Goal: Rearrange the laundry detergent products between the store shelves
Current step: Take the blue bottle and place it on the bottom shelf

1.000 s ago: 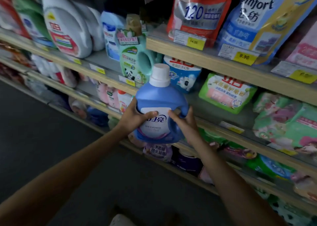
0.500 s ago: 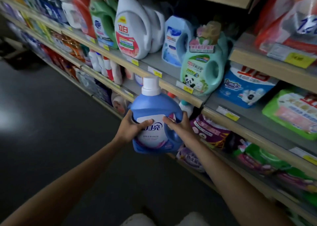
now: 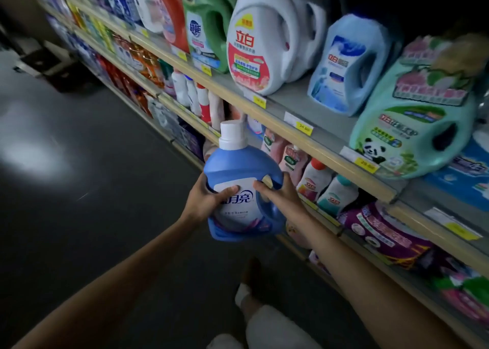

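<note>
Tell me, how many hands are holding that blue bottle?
2. The left hand grips the blue bottle on its left side; the right hand holds its right side by the handle.

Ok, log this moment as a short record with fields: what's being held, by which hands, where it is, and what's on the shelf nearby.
held item: blue detergent bottle, white cap, upright
left hand: grips bottle's left side
right hand: grips handle side
position: in the aisle, off the shelves
upper shelf: white jug, light blue jug, teal panda jug
</note>
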